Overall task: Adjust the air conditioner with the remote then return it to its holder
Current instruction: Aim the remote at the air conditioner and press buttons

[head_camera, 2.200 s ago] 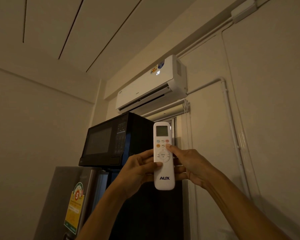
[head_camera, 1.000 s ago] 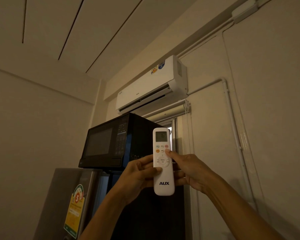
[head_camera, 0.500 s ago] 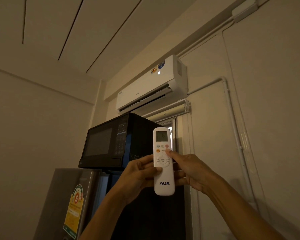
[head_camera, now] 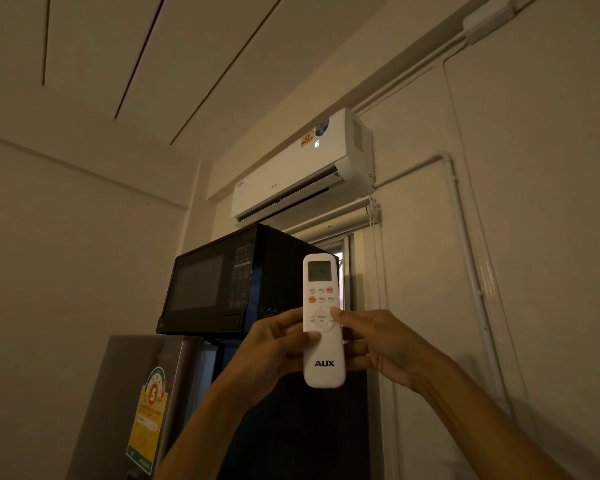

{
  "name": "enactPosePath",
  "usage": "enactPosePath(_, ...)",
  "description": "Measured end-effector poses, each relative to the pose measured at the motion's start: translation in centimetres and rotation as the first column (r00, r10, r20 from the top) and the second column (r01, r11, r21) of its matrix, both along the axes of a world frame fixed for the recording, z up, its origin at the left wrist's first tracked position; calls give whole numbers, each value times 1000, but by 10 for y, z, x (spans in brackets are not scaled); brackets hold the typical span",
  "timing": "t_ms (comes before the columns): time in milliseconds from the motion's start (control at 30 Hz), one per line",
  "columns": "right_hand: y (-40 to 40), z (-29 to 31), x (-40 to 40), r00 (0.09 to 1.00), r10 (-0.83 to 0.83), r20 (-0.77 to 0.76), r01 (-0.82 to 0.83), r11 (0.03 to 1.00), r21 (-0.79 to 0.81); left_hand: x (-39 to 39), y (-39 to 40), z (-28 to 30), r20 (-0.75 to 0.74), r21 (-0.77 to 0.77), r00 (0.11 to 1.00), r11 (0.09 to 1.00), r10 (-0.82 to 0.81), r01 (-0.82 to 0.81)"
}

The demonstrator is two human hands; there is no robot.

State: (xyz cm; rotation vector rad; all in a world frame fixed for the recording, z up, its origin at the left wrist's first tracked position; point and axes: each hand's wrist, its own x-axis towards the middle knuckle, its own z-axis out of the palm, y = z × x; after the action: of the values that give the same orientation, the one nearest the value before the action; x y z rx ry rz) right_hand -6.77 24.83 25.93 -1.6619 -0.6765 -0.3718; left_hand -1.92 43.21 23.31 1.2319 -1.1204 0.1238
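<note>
A white AUX remote (head_camera: 323,365) stands upright at chest height, its small screen on top. My left hand (head_camera: 274,355) grips it from the left, thumb across its lower middle. My right hand (head_camera: 381,344) holds its right edge, and the thumb tip rests beside the round menu pad. High on the wall above, the white air conditioner (head_camera: 302,168) has its louvre slightly open and shows a lit digit on its front. No remote holder is in sight.
A black microwave (head_camera: 222,282) sits on a grey fridge (head_camera: 146,393) with an energy sticker, just left of my hands. A rolled blind and window frame (head_camera: 347,230) lie under the unit. White pipes (head_camera: 465,254) run down the right wall.
My right thumb has slid down from the small upper buttons to the edge of the round pad. The remote sits slightly lower than 2.2 s ago, and the unit's display reading has changed.
</note>
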Motion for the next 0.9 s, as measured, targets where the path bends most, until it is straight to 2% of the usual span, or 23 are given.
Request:
enactPosePath(200, -5, -5, -3, 997, 70, 17, -69, 996, -52, -1, 0, -1, -2, 14, 1000, 1000, 6, -6)
enactPosePath(900, -6, -6, -6, 998, 19, 64, -14, 997, -73, -9, -2, 0, -5, 16, 1000, 1000, -6, 6)
